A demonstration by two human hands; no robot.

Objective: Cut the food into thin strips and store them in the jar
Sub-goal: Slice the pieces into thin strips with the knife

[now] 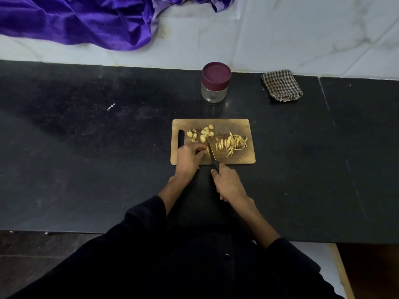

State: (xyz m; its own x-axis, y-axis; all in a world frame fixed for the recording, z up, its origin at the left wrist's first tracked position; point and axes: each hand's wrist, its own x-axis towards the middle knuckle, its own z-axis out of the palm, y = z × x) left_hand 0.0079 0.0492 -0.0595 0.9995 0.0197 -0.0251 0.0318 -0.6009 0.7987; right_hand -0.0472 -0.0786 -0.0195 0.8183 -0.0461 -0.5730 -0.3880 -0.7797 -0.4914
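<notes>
- We cannot name the pale yellow food for sure, and the piece under our left hand is mostly covered by the curled fingers that pinch it against the board.
- The knife handle is hidden in our right hand; its fingers wrap round it, forefinger laid along the top.
- The thin dark blade stands just right of the held piece.
- The wooden board is a worn, rounded rectangle with a slot handle on its left.
- Thin strips lie in a loose heap on its right part; lumpy chunks sit at the far left.
- The glass jar, under a maroon lid, stands beyond the board on the dark speckled desk.
- A folded checked cloth lies to its right; shiny purple fabric is cut off at the top.
</notes>
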